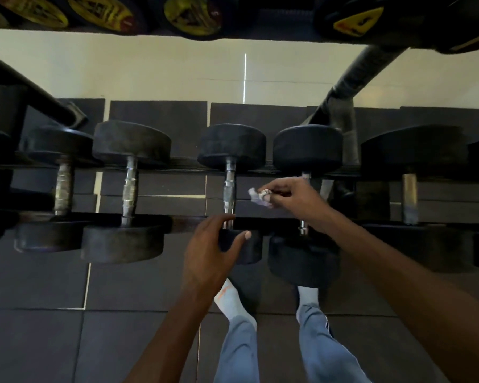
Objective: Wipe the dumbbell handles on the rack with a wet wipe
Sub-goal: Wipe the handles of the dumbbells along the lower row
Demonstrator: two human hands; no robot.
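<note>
A black rack (188, 223) of two rails carries a row of dumbbells (129, 189) lying across it, heads resting on the rails, steel handles spanning the gap. One dumbbell (230, 161) lies just under the left hand (208, 255), another (307, 150) beneath the right hand (291, 194); more rest to either side.

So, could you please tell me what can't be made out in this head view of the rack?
- Fourth dumbbell's handle: mostly hidden behind the right hand and its forearm.
- Wet wipe: crumpled and blurred; whether it touches the third dumbbell's handle is unclear.
- Near head of the third dumbbell: partly covered by the left hand.
- Yellow plate labels: cut off by the top edge, unreadable.
</note>
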